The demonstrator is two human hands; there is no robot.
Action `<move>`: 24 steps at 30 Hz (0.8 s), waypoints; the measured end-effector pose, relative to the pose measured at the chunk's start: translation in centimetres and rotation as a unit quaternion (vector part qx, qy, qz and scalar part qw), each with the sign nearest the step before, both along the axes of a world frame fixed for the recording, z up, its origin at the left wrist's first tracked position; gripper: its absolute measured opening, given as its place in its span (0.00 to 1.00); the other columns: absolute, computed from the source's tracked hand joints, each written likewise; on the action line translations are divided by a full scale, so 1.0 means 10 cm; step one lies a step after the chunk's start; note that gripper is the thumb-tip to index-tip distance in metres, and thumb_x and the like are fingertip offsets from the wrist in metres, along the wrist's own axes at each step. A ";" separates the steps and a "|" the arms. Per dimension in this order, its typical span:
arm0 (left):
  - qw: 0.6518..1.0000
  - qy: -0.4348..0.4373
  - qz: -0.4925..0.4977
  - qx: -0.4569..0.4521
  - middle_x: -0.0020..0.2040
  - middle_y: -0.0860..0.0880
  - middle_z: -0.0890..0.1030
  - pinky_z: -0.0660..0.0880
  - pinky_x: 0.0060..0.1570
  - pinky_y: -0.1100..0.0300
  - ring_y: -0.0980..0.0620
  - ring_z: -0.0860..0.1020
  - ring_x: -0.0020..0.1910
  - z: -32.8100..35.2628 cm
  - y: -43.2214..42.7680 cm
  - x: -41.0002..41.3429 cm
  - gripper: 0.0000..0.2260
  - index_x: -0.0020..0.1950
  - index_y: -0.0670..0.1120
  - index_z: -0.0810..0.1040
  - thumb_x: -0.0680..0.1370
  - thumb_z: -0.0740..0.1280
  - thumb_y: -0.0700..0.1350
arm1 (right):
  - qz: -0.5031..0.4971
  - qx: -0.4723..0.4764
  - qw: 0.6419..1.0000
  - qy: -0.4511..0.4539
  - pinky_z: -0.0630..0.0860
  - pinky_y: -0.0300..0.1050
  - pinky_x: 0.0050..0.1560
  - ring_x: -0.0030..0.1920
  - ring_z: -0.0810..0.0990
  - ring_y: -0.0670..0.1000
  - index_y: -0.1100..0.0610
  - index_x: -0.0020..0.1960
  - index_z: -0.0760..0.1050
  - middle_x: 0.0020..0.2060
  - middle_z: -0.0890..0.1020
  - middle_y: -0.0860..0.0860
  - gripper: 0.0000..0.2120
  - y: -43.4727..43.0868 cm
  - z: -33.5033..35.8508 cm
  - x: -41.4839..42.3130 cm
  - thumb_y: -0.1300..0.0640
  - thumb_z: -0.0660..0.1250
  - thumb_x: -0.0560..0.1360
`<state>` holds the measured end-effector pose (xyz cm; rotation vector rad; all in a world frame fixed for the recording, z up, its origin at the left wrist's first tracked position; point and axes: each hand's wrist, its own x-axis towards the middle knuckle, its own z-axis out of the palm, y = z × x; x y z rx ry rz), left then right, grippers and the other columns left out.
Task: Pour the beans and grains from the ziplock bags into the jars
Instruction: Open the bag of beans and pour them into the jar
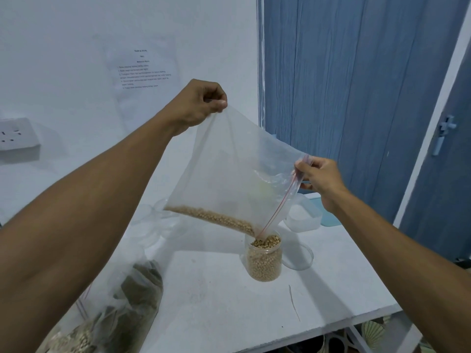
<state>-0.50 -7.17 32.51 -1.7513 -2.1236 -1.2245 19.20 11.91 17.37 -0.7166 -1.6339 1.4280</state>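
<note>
I hold a clear ziplock bag (229,174) tilted above the white table. My left hand (201,103) pinches its raised bottom corner. My right hand (318,177) pinches the red zip edge at the upper end of the opening. Tan beans (211,216) lie along the bag's low edge and run toward the lower end of the opening. That end sits over the mouth of a clear jar (265,258), which is filled with the same beans almost to its rim.
The jar's clear lid (300,258) lies right of it. More ziplock bags of beans and dark leaves (122,309) lie at the front left. Empty clear jars (163,220) stand behind the bag, plastic containers (305,215) at the back right. The table edge (331,329) runs near.
</note>
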 end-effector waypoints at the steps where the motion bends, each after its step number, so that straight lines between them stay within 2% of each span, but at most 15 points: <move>1: 1.000 -0.002 -0.001 -0.001 0.38 0.50 0.77 0.67 0.41 0.56 0.55 0.71 0.36 0.00 0.00 0.00 0.06 0.48 0.36 0.79 0.80 0.68 0.39 | -0.001 0.002 1.000 -0.001 0.77 0.36 0.32 0.43 0.83 0.51 0.58 0.54 0.81 0.45 0.83 0.51 0.07 0.00 0.00 0.00 0.57 0.68 0.78; 3: 1.000 -0.002 -0.001 -0.004 0.38 0.49 0.77 0.67 0.41 0.57 0.54 0.71 0.37 -0.01 0.00 0.00 0.06 0.49 0.36 0.79 0.80 0.68 0.40 | -0.002 0.004 1.000 -0.001 0.77 0.36 0.32 0.43 0.82 0.51 0.58 0.54 0.81 0.44 0.82 0.50 0.07 0.01 0.00 0.01 0.57 0.68 0.78; 6: 1.000 0.004 0.001 -0.008 0.37 0.50 0.77 0.68 0.38 0.64 0.60 0.71 0.33 -0.01 0.01 0.00 0.06 0.49 0.36 0.79 0.80 0.67 0.39 | -0.005 0.005 1.000 -0.003 0.79 0.38 0.35 0.44 0.83 0.52 0.59 0.55 0.81 0.45 0.83 0.51 0.09 0.03 -0.02 0.00 0.56 0.69 0.78; 12: 1.000 0.002 0.000 -0.005 0.37 0.51 0.77 0.67 0.36 0.70 0.63 0.71 0.32 -0.02 0.05 0.01 0.06 0.49 0.35 0.79 0.80 0.67 0.38 | -0.017 0.000 1.000 -0.008 0.82 0.52 0.49 0.47 0.83 0.56 0.58 0.55 0.81 0.48 0.83 0.53 0.09 0.06 -0.06 -0.02 0.55 0.69 0.78; 14: 1.000 0.000 0.001 -0.002 0.37 0.50 0.76 0.67 0.35 0.72 0.64 0.72 0.31 -0.04 0.06 0.01 0.05 0.49 0.35 0.79 0.80 0.67 0.38 | -0.021 0.000 1.000 -0.009 0.82 0.54 0.51 0.48 0.83 0.56 0.58 0.54 0.81 0.48 0.83 0.54 0.09 0.07 -0.06 -0.02 0.55 0.69 0.78; 17: 1.000 0.003 0.001 -0.003 0.37 0.51 0.76 0.68 0.35 0.73 0.64 0.72 0.31 -0.05 0.08 0.01 0.05 0.49 0.35 0.79 0.80 0.67 0.38 | -0.025 0.000 1.000 -0.011 0.82 0.53 0.50 0.48 0.83 0.56 0.58 0.53 0.81 0.48 0.83 0.54 0.08 0.08 -0.07 -0.02 0.55 0.69 0.78; 20: 1.000 0.004 0.000 -0.001 0.37 0.50 0.76 0.67 0.35 0.74 0.64 0.72 0.31 -0.05 0.09 0.02 0.05 0.49 0.35 0.79 0.80 0.67 0.38 | -0.025 0.001 1.000 -0.009 0.81 0.48 0.45 0.47 0.83 0.55 0.58 0.54 0.81 0.48 0.83 0.54 0.09 0.10 -0.07 -0.02 0.55 0.69 0.78; 24: 1.000 0.011 -0.002 -0.001 0.37 0.50 0.76 0.68 0.35 0.73 0.64 0.72 0.31 -0.04 0.11 0.03 0.05 0.48 0.35 0.79 0.80 0.67 0.38 | -0.027 0.000 1.000 -0.011 0.81 0.47 0.44 0.46 0.83 0.54 0.59 0.55 0.81 0.48 0.83 0.53 0.09 0.10 -0.08 -0.01 0.55 0.69 0.78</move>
